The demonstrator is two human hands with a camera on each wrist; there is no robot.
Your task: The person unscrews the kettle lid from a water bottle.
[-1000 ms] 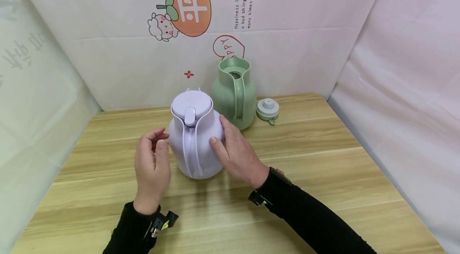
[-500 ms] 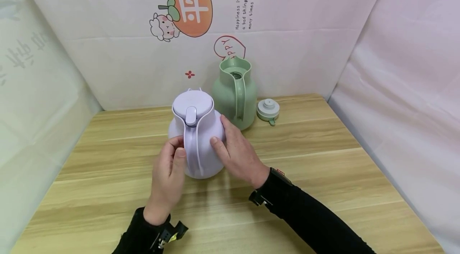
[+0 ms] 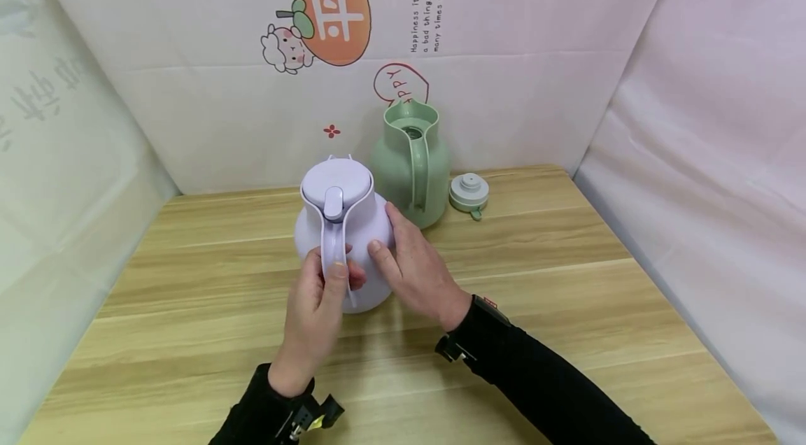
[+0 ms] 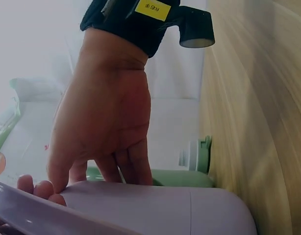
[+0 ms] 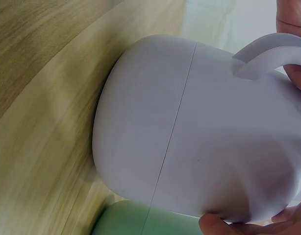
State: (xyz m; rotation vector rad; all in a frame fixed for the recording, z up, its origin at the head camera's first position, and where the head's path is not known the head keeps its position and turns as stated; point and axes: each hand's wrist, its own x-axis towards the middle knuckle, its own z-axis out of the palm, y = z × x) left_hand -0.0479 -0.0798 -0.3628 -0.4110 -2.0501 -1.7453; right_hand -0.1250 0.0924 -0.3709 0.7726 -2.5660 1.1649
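- Left hand (image 3: 315, 308) has its grip wrapped round the handle (image 3: 331, 249) of the lilac jug (image 3: 343, 235), thumb on the near face, fingertips (image 4: 40, 187) curled through the loop.
- Right hand (image 3: 412, 266) lies open against the lilac jug's right flank, fingers spread flat, thumb (image 5: 216, 225) pressing near the base.
- The lilac jug stands upright mid-bench (image 3: 567, 291), lid on.
- Just behind the lilac jug, to its right, a green jug (image 3: 409, 161) stands open-topped; its loose lid (image 3: 469, 193) lies further right.
- White sheets with cartoon prints wall the bench.
- Both forearms in black sleeves angle in from the near edge.
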